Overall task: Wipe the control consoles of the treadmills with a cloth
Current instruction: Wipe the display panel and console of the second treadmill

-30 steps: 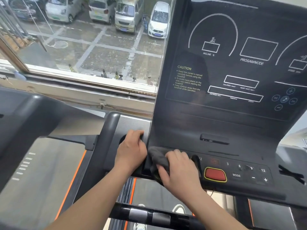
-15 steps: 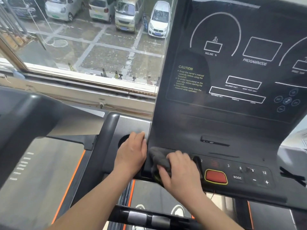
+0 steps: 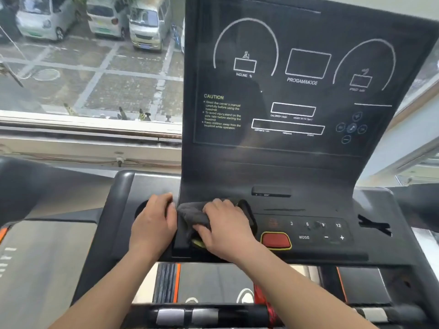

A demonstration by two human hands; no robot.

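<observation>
A black treadmill console (image 3: 297,167) rises in front of me, with a dark display panel above and a button strip below. My right hand (image 3: 225,229) presses a dark grey cloth (image 3: 192,216) onto the left end of the button strip. My left hand (image 3: 154,224) lies flat on the console's left wing, over a round cup recess, its fingers touching the cloth's edge. A red stop button (image 3: 276,240) sits just right of my right hand.
Speed and mode buttons (image 3: 316,230) lie to the right of the stop button. A handlebar with silver grips (image 3: 187,315) crosses below my forearms. Another treadmill's dark console (image 3: 28,186) stands at the left. A window (image 3: 90,67) overlooks parked cars.
The view has swung right, so the whole console now faces me. Both hands stay on the console's lower left with the cloth, shifting only slightly.
</observation>
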